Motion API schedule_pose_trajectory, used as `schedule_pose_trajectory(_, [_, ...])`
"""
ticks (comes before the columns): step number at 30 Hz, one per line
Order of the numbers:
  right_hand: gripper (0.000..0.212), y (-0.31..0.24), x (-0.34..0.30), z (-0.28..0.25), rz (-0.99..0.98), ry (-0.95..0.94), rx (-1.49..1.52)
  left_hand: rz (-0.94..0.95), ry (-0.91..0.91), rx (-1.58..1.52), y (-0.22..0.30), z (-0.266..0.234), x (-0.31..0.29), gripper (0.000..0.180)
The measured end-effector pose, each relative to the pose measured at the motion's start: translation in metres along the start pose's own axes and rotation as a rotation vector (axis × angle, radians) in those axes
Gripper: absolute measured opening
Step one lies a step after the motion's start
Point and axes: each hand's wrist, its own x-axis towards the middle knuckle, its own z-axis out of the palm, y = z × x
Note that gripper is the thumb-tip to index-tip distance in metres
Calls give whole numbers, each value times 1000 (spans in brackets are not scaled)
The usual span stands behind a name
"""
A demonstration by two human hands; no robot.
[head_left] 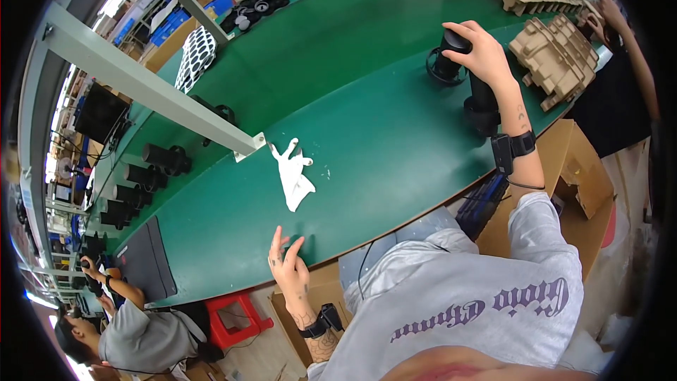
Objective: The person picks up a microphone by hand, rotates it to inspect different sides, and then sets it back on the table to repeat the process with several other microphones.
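My right hand [486,55] reaches to the far right of the green table, with thumb and fingers around the top of a black cylindrical device [448,65] that has a ring-shaped part near its base. A second black cylindrical device [482,102] stands just nearer, partly hidden by my right forearm. My left hand [288,267] is over the table's near edge, fingers apart and holding nothing. Beyond it a crumpled white glove [293,180] lies on the tabletop.
Brown moulded pulp trays [555,56] lie right of my right hand. A metal post [151,77] is bolted to the table at left. Several black cylindrical devices [144,175] line the far left. Co-workers sit around the table, one near a red stool [236,319].
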Motion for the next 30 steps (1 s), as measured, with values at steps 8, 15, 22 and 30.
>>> schedule_pose_trajectory(8, [30, -3, -31, -2, -37, 485, -97, -17, 77, 69, -27, -10, 14, 44])
schedule_pose_trajectory(15, [12, -25, -36, -6, -323, 413, -80, -108, 145, 135, -62, -23, 25, 34])
schedule_pose_trajectory(22, [14, -180, 6, 40, -428, 375, 707, -282, 211, 337, -68, -21, 20, 24])
schedule_pose_trajectory(30, [58, -320, 156, 207, -686, 26, 627, -268, 229, 246, -64, -13, 27, 23])
